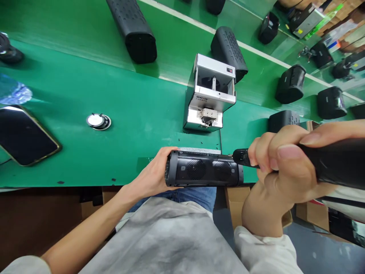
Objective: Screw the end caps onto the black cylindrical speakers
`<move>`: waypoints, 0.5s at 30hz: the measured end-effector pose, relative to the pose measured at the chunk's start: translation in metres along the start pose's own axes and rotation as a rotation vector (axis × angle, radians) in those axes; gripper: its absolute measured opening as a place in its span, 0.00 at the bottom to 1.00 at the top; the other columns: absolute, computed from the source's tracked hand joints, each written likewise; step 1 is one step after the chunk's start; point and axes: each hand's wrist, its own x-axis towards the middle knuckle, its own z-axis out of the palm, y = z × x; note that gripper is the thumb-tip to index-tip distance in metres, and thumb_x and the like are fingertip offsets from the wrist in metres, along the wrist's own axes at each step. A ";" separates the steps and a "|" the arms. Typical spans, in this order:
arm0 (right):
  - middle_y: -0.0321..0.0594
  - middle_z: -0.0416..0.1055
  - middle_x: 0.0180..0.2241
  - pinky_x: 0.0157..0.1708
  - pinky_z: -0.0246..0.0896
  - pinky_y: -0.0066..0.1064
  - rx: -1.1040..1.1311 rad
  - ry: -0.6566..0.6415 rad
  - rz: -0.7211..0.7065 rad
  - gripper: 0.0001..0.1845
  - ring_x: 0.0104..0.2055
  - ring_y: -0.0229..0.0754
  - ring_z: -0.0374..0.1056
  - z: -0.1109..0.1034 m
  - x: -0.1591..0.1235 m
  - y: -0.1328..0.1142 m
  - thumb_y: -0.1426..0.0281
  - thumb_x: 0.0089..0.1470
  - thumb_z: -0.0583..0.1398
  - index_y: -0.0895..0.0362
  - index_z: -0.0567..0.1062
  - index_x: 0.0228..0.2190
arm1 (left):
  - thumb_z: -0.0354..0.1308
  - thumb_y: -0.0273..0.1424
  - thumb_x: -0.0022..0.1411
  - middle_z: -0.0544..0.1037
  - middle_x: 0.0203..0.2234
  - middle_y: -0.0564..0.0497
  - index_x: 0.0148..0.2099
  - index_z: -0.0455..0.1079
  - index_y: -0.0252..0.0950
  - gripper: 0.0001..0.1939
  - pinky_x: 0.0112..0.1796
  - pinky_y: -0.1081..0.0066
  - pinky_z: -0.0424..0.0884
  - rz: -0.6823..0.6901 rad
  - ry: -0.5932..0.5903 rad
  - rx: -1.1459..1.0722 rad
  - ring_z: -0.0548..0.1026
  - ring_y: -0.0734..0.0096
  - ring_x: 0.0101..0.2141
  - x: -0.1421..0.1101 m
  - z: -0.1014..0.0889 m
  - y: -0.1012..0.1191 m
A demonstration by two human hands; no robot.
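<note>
A black box-shaped speaker (207,169) with two round perforated grilles lies on its side at the table's front edge. My left hand (159,169) grips its left end, fingers behind and thumb side toward me. In my right hand (288,163) is a black electric screwdriver (339,161), held level. Its tip meets the upper part of the speaker's right end; whether a screw sits there I cannot make out. Just behind the speaker stands a silver screw feeder (212,95) marked WEIXIN, with a few tiny dark screws (202,142) scattered before it.
On the green table (137,133) lie a phone (27,135) at the left and a small white round part (98,121). Several black speaker housings (141,45) stand on the green strip beyond. Cardboard boxes (238,203) are below the table edge.
</note>
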 end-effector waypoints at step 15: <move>0.25 0.63 0.24 0.14 0.58 0.26 0.092 -0.170 0.020 0.14 0.15 0.31 0.58 0.006 0.006 0.002 0.69 0.62 0.76 0.51 0.76 0.39 | 0.86 0.36 0.54 0.69 0.70 0.34 0.78 0.52 0.45 0.61 0.67 0.33 0.76 0.078 0.056 -0.003 0.73 0.30 0.71 0.001 0.009 -0.014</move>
